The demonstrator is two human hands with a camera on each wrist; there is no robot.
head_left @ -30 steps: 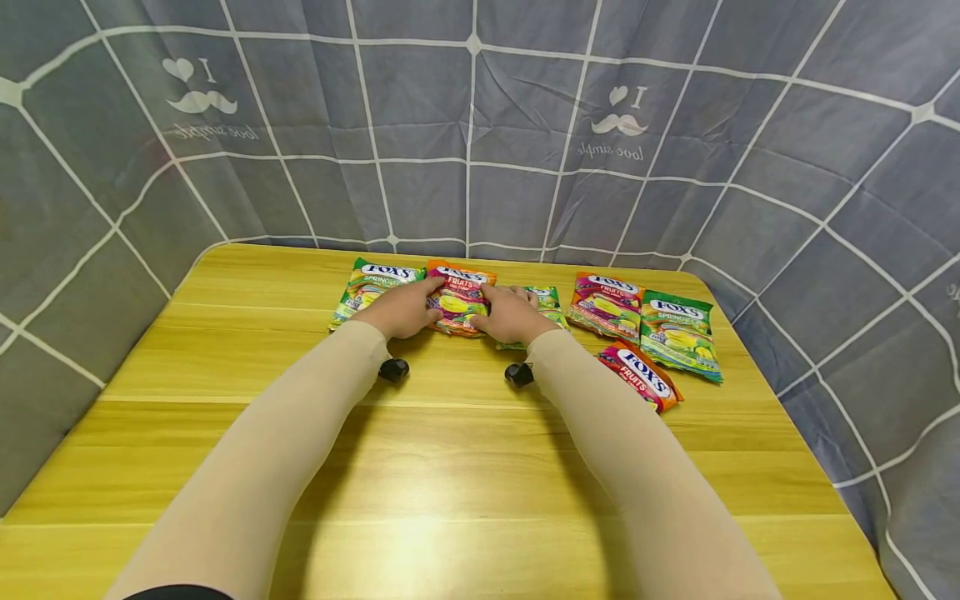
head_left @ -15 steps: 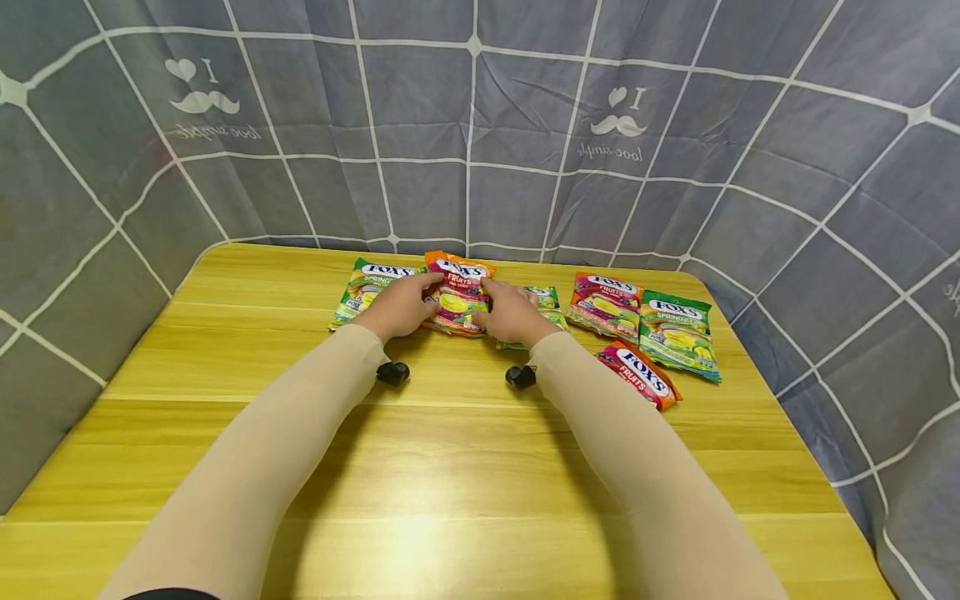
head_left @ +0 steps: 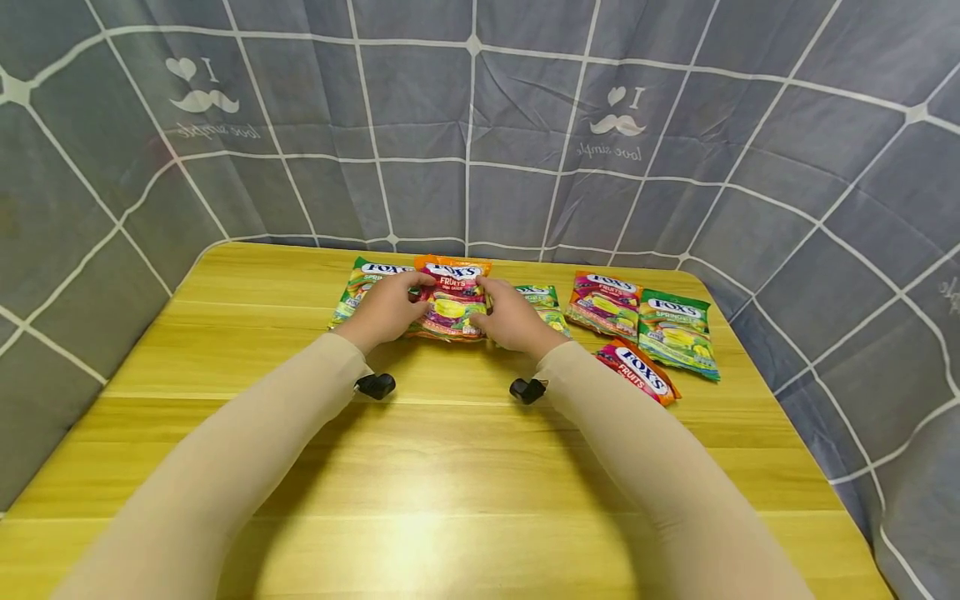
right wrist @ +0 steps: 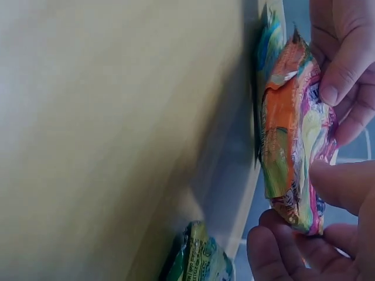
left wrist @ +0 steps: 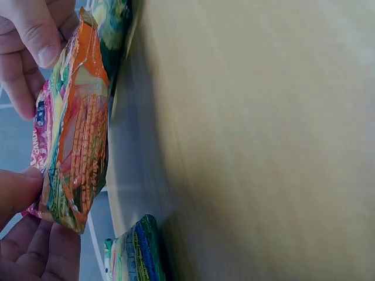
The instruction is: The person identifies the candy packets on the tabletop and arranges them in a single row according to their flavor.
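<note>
In the head view my left hand (head_left: 388, 310) grips the left edge of an orange and magenta Fox's Fruits candy bag (head_left: 453, 307), and my right hand (head_left: 516, 322) grips its right edge. Thumbs are on the printed front, with fingers curled behind, as the left wrist view shows. The candy bag is raised off the table, its front facing up and toward me. Left of it lies a green Fox's candy bag (head_left: 352, 293), partly covered by my left hand. Another green candy bag (head_left: 543, 302) lies on the right, partly behind my right hand.
Farther right on the wooden table (head_left: 442, 467) lie an orange Fruits bag (head_left: 604, 304), a green bag (head_left: 677, 333) and a tilted Fruits bag (head_left: 637, 371), close together. A grey checked curtain (head_left: 420, 108) hangs behind the table and along its sides.
The Fruits candy bag between my hands has risen off the table and shifted slightly left and toward me. Both hands moved with it; the other bags stayed put.
</note>
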